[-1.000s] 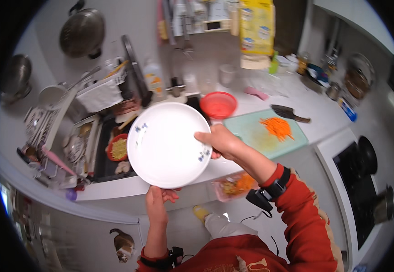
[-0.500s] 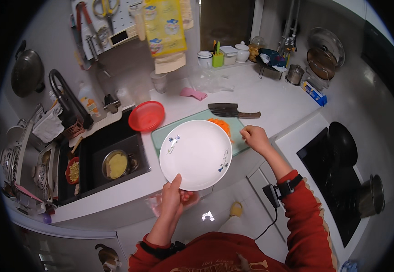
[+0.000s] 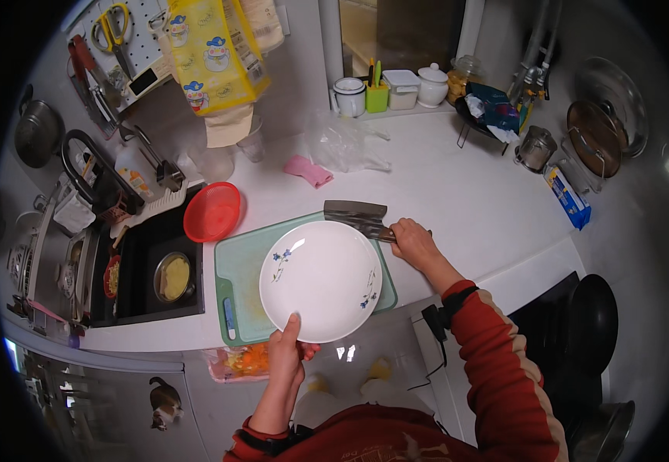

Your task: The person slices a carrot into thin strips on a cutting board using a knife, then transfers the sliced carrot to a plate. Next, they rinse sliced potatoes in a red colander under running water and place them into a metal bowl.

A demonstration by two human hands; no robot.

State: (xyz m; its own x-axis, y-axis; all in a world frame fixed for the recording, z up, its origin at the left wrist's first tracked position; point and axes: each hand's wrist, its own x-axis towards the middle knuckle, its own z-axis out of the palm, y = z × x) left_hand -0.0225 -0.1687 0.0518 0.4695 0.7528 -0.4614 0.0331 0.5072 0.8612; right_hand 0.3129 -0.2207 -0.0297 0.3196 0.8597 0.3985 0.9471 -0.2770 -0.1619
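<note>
My left hand point(image 3: 288, 353) holds a white plate point(image 3: 319, 285) with small blue flower prints, its thumb lying on the near rim. The plate is over the green cutting board point(image 3: 242, 266) and hides much of it. Beyond the plate, a cleaver point(image 3: 356, 217) with a dark blade rests at the board's far right edge. My right hand point(image 3: 415, 245) is closed around its wooden handle. Carrot pieces seen on the board earlier do not show now behind the plate.
A red bowl point(image 3: 212, 212) sits between the board and the black sink point(image 3: 138, 289), which has a metal pot point(image 3: 174, 277) in it. A pink cloth point(image 3: 309, 171) and a clear plastic bag point(image 3: 347, 144) lie farther back. Black pan point(image 3: 592, 323) at right, by the stove.
My right hand has moved from above the board's right side to the cleaver's handle and gripped it. The plate stays in my left hand. The head view has shifted.
</note>
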